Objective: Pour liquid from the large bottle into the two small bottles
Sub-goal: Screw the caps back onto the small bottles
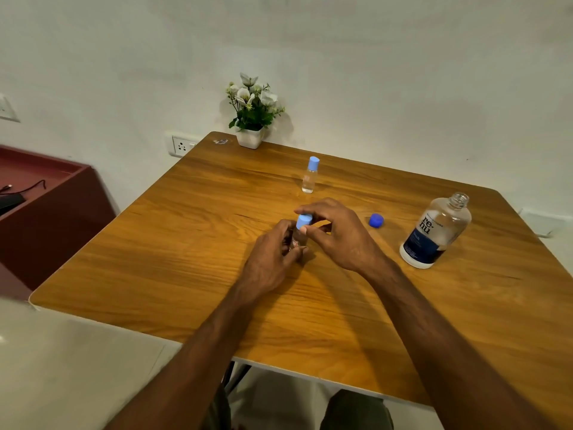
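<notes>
Frame centre: left hand [273, 252] grips small clear plastic bottle [298, 238] upright on wooden bench [186, 243]; right hand [338, 232] fingers pinch its light-blue cap [303, 221]. Steady the body, turn cap only. Large uncapped bottle [435, 232] stands right.

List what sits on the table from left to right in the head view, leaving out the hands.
Potted flowers → small bottle being held → far small capped bottle → loose dark blue cap → open large bottle.
</notes>
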